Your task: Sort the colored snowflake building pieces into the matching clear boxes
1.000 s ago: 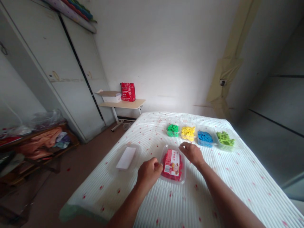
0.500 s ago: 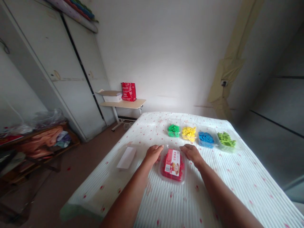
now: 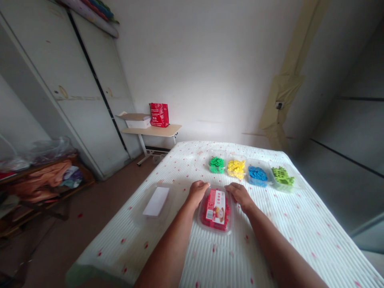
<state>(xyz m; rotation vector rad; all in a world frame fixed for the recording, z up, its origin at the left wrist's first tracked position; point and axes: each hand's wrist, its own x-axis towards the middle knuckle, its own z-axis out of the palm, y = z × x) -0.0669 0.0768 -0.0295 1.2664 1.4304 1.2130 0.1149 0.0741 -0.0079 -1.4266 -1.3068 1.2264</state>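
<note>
A clear plastic container (image 3: 215, 212) of red pieces sits on the covered surface in front of me, its lid on and a red-and-white label on top. My left hand (image 3: 198, 193) grips its far left corner, the thumb on the rim. At the far right corner, my right hand (image 3: 239, 196) holds the rim with fingers bent. The undersides of both hands are hidden. To the left lies another clear plastic piece with a white label (image 3: 156, 202), perhaps a lid or container.
Behind the hands stand clear containers of green pieces (image 3: 217, 164), yellow pieces (image 3: 236, 169), blue pieces (image 3: 258, 176) and light green pieces (image 3: 282, 177). Beyond the ribbed white cover (image 3: 228, 260), a small table (image 3: 162, 131) carries a red bag (image 3: 159, 115) and a white box (image 3: 137, 121).
My left hand has moved in a little against the container's far left corner. The right hand stays at the other corner. The whole view has shifted slightly.
</note>
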